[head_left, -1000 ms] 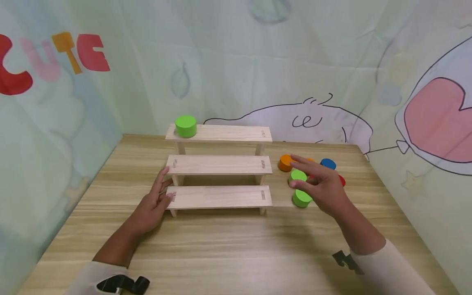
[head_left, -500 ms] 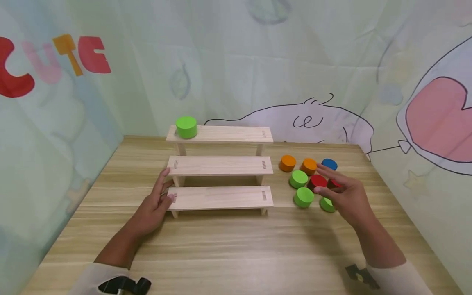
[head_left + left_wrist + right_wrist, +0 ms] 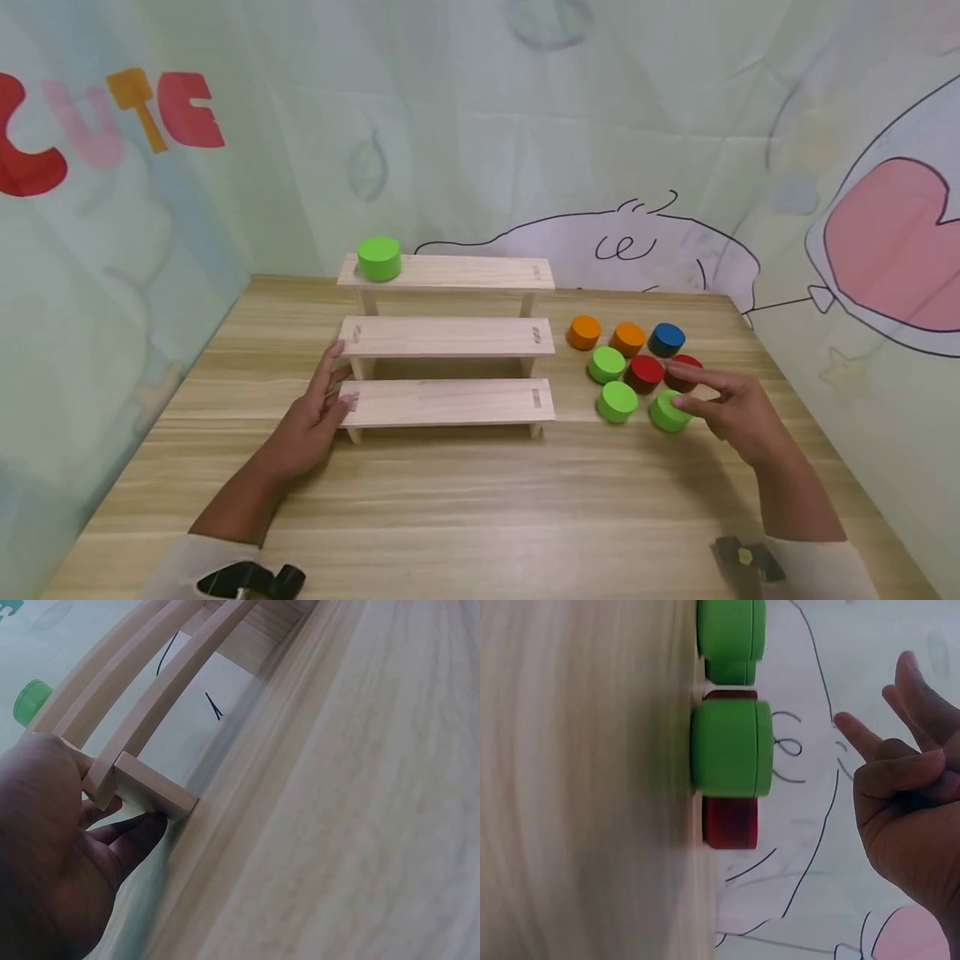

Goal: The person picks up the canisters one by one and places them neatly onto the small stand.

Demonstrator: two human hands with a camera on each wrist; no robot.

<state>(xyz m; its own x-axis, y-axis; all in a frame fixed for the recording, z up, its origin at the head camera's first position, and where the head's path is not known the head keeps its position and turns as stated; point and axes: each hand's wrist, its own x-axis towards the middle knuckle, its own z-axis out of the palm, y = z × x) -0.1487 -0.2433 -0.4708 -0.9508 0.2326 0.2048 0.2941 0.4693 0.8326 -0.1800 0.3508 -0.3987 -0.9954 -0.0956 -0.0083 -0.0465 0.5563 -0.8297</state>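
Observation:
A pale wooden three-step stand [image 3: 450, 402] sits on the table, with a green round block [image 3: 378, 258] at the left end of its top step. My left hand [image 3: 306, 425] grips the stand's left side, thumb on the lowest step and fingers against the end support [image 3: 154, 784]. To the right, my right hand [image 3: 738, 417] hovers over the front right green block [image 3: 670, 412], thumb and fingers spread. In the right wrist view, the hand stays apart from that block, holding nothing. A red block [image 3: 683, 372] lies partly hidden behind the right fingers.
Between the stand and right hand are two more green blocks [image 3: 617, 402], another red block [image 3: 645, 374], two orange blocks [image 3: 584, 332] and a blue block [image 3: 666, 340]. A printed cloth [image 3: 465, 150] hangs behind the wood-grain table [image 3: 450, 517].
My right hand has moved right and down, from over the left green blocks to the front right one, uncovering the orange and blue blocks. My left hand has stayed on the stand.

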